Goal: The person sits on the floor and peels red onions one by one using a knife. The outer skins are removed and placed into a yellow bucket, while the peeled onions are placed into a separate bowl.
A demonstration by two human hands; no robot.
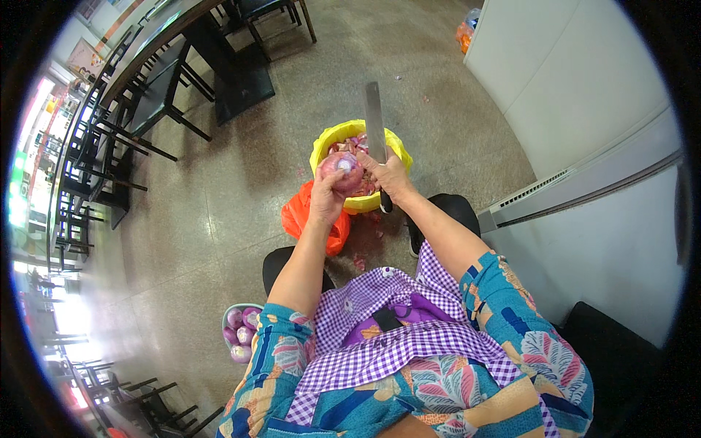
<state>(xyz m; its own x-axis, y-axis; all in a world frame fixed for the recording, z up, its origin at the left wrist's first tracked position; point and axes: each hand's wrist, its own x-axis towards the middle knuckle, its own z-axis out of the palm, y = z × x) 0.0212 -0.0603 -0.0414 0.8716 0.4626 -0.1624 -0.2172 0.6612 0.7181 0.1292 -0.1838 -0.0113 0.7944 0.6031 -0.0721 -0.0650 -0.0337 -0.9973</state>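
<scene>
My left hand (327,197) grips a red onion (345,171) whose cut end faces up. Against its right side, my right hand (390,174) holds a knife (374,120) by its black handle, the broad blade pointing away from me and the thumb close to the onion. Beneath both hands stands a bin lined with a yellow bag (402,153), with onion skins (349,143) inside. An orange-red plastic bag (306,211) sits on the floor beside it. Several peeled purple onions (245,335) fill a pale green container (226,318) at my left, partly hidden by my sleeve.
Bits of skin (359,263) lie on the speckled floor (181,241). Black chairs (159,101) stand around a long table (128,60) at the upper left. A pale refrigerator-like cabinet (591,241) is close on my right. More plastic bags (465,34) rest by the white panel at the top.
</scene>
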